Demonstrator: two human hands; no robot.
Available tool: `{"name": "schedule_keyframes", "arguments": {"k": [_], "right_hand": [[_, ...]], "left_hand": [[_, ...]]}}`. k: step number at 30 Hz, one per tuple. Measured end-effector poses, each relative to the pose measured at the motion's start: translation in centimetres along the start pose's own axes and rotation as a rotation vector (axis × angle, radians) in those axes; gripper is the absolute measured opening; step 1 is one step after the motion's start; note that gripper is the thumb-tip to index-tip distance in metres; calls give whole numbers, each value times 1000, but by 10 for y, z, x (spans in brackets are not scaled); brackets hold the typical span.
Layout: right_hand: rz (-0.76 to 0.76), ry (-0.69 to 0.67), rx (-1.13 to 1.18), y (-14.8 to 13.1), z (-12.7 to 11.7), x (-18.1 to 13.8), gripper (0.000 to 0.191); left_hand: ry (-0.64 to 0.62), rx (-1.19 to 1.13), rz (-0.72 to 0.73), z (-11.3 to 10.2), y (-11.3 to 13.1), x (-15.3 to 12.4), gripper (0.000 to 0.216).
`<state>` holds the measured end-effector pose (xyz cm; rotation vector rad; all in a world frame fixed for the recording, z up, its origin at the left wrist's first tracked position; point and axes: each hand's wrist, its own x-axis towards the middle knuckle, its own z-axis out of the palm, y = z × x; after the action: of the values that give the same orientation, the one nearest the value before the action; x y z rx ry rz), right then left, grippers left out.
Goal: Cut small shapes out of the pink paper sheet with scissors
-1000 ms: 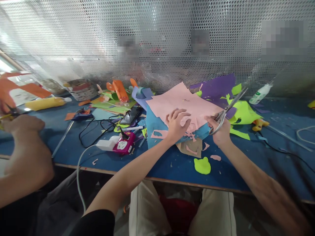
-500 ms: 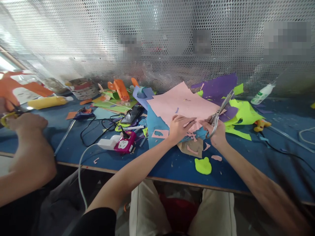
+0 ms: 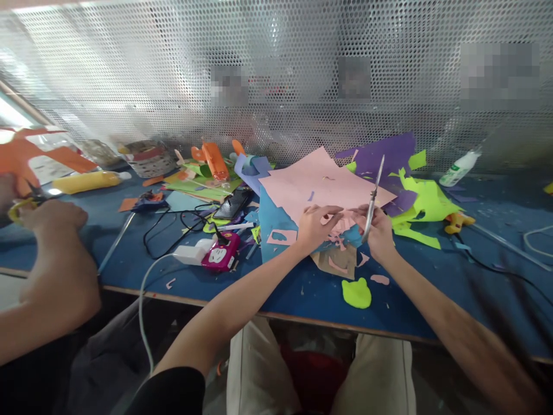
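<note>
My left hand (image 3: 314,226) pinches a small pink paper scrap (image 3: 338,220) at the near edge of a large pink sheet (image 3: 322,181). My right hand (image 3: 378,230) grips metal scissors (image 3: 372,199) with the blades pointing up and away, and its fingertips meet the same scrap. Both hands hover over a pile of blue paper (image 3: 270,218) and brown paper (image 3: 337,260) on the blue table (image 3: 432,288). A lime green cut-out shape (image 3: 356,292) lies near the table's front edge.
Another person's hands (image 3: 47,219) at the left cut orange paper (image 3: 26,155) with yellow-handled scissors. A pink power strip (image 3: 220,253), white cable, black cables, purple paper (image 3: 384,153), lime paper (image 3: 425,202), a glue gun (image 3: 458,220) and a white bottle (image 3: 458,167) lie around. A perforated metal screen stands behind.
My hands came together over the pink scrap. The scissors swung from pointing right and away to nearly upright. My left hand went from flat on the paper to a pinch.
</note>
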<state>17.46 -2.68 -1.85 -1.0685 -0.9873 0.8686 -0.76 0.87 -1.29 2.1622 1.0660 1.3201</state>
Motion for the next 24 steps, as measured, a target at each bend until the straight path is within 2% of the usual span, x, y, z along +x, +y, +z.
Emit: {"name": "schedule_keyframes", "arguments": {"k": [5,8,16,24], "right_hand": [[58,49,93,0,-1,4,48],[80,65,90,1,-3,6,53],[104,16,79,3,4,1,51],[82,23,27,3,1,1,47]], "left_hand": [[3,-192,-113,-3,-1,2,26],[2,-222,-142,-4,-1,2,25],[-27,-224,-136,-3,-1,3,27],[-51,-206,-102,-4,0,2,26]]}}
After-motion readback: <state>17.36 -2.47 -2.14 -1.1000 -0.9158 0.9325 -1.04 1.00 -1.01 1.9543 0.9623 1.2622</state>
